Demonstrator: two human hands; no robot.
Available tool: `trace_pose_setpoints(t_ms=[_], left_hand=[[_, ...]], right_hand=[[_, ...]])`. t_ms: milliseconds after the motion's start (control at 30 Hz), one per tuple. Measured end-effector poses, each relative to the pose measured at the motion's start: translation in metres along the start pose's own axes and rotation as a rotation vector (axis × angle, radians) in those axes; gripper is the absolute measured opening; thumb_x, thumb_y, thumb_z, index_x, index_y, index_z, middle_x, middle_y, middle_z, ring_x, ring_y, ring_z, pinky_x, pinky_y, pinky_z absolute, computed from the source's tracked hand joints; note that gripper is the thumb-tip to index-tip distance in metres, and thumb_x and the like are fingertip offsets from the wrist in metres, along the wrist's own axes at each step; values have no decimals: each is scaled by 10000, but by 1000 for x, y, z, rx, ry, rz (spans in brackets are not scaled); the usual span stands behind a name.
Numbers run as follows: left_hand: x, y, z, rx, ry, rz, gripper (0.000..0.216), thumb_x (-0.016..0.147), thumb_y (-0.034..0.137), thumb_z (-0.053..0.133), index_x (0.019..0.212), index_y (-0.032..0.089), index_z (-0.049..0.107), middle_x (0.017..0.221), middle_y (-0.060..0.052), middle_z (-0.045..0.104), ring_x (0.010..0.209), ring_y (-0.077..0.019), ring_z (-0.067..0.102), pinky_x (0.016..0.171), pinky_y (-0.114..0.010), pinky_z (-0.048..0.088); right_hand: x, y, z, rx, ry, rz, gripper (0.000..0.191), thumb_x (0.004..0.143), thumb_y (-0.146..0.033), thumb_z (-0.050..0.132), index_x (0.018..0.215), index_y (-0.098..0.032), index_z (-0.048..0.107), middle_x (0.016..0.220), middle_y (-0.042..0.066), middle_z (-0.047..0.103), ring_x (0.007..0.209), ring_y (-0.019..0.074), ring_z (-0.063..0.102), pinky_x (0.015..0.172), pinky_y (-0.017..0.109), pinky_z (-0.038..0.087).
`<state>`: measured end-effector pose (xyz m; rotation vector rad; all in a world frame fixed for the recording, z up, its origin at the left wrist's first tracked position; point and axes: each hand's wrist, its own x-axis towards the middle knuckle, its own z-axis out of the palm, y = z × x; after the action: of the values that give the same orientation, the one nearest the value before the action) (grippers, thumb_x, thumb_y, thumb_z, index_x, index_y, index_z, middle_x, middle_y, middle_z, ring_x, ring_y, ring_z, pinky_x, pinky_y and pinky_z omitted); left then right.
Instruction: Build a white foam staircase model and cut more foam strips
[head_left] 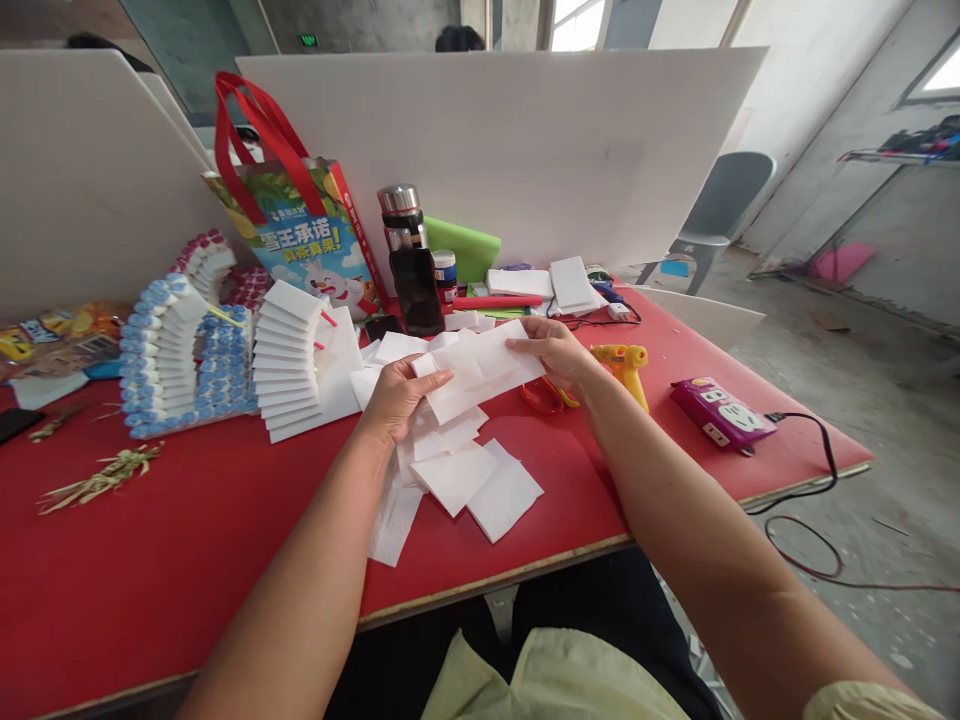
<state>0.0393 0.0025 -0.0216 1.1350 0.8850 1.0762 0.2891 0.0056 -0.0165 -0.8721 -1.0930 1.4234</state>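
Between my two hands a strip of thin white paper (484,375) is stretched above the table. My left hand (405,398) pinches its left end, thumb on top. The right end is gripped by my right hand (555,350), also with the thumb over the paper. Below lie several loose white paper squares (504,492), overlapping each other. To the left stands a fanned stack of white foam pieces (285,375) on a white board. Red-handled scissors (541,397) rest partly behind my right forearm, beside a yellow glue gun (626,368).
A purple power strip (724,412) with a black cord lies on the right of the red table (247,560). At the back stand a black bottle (411,260) and a printed bag (307,225) before a white board (495,150). A blue-and-white craft piece (180,350) stands left.
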Motion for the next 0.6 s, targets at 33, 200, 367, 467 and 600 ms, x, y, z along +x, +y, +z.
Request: trace_pose_setpoints(t_ms=[33,200,367,467,600], left_hand=[[0,-1,1,-31,5,6,435,551,270,924,924,134,746,863,-85,767,790,-235,713,770,-344,556],[0,-2,5,-90,24,61,425,638,349,880,992,164,734,949,-82,773,882,-263,729,805,-375,574],[-3,-1,7,-2,8,58,479,680,396,853,1082,171,719,950,-88,770,807,-262,737,719,-367,596],[-3,2,7,6,7,55,498,682,378,854,1106,168,699,948,-90,768,764,-254,736,671,-365,602],[-3,4,4,25,-4,94,491,685,373,856,1101,155,710,913,-87,768,737,-245,728,619,-343,603]], right_hand=[[0,1,-1,0,-16,2,390,583,-288,888,912,-182,709,876,49,756,722,208,689,682,354,576],[0,6,1,-5,-65,-47,408,598,-366,906,904,-181,711,857,54,762,724,213,699,664,347,592],[-1,4,4,-49,-43,-48,431,636,-443,883,923,-185,692,847,59,763,633,198,687,545,322,582],[-2,0,2,-42,-95,-22,436,613,-392,901,940,-183,702,861,57,766,643,216,700,537,342,594],[-4,-4,-1,-50,-148,10,366,595,-297,907,899,-176,746,874,52,774,722,224,719,666,362,620]])
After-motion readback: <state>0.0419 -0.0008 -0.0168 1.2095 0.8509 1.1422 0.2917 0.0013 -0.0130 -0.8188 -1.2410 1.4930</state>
